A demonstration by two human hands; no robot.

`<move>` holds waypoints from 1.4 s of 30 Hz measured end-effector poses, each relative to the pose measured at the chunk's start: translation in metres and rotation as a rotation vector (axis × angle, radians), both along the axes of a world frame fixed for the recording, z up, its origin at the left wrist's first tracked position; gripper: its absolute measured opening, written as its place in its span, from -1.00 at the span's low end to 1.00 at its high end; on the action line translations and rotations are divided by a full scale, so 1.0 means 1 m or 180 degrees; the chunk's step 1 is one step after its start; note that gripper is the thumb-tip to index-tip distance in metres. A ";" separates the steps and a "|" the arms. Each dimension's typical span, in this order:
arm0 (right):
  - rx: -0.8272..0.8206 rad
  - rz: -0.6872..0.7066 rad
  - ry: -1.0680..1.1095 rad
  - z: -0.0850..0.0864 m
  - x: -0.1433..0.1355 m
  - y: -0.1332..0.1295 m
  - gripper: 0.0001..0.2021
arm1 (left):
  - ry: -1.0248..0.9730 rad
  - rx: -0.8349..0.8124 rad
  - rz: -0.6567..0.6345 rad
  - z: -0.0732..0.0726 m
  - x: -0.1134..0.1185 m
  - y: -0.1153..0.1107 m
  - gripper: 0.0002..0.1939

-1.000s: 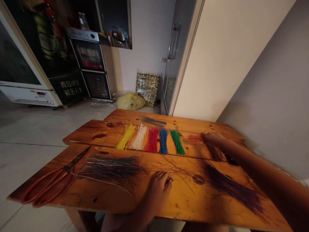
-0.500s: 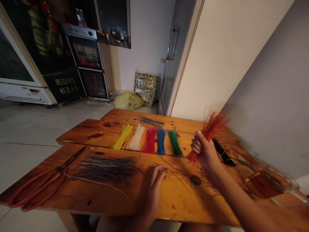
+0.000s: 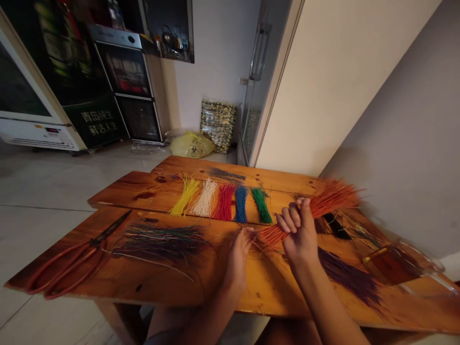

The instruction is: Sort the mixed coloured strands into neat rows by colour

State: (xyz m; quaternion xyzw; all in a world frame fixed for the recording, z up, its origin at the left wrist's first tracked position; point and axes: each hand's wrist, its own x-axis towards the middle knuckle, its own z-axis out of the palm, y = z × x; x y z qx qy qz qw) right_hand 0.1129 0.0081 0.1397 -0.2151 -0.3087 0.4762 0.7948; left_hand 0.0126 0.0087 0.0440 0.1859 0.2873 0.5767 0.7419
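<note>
My right hand (image 3: 297, 231) is wrapped round a bundle of thin orange strands (image 3: 334, 196), held tilted above the table with its bushy end up to the right. At the bundle's lower left end, my left hand (image 3: 240, 247) has its fingertips pinched together on a few strand ends. Behind them lie small bundles in a row: yellow (image 3: 184, 195), white (image 3: 204, 197), red (image 3: 224, 201), blue (image 3: 240, 203) and green (image 3: 261, 205). A dark purple bundle (image 3: 350, 278) rests beside my right forearm.
Red-handled scissors (image 3: 77, 258) lie at the left of the wooden table (image 3: 118, 191), beside a pile of dark mixed strands (image 3: 165, 242). A black bundle (image 3: 338, 226) and a glass mug of amber liquid (image 3: 393, 263) are at the right. Grey strands (image 3: 226, 176) lie at the back.
My right hand has tipped the orange bundle from nearly upright to a flatter slant, its lower end now at my left hand. The left fingers have closed there. The purple bundle has come into view.
</note>
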 end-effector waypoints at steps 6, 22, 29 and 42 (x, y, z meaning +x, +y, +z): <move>0.0501 -0.0405 -0.0082 0.029 0.034 -0.014 -0.79 | 0.0432 0.0536 -0.0141 -0.010 -0.007 0.000 -0.74; -0.1333 0.0593 -0.0481 -0.011 0.008 -0.044 -0.79 | 0.1433 0.2525 -0.0058 0.031 -0.030 -0.029 -0.90; -0.1706 0.0762 -0.0993 -0.029 -0.015 -0.054 -0.64 | 0.1509 0.2951 -0.0528 0.034 -0.033 -0.030 -0.87; -0.1156 0.0384 -0.0510 -0.018 0.002 -0.043 -0.62 | 0.1516 0.2412 -0.1379 0.043 -0.039 -0.043 -0.89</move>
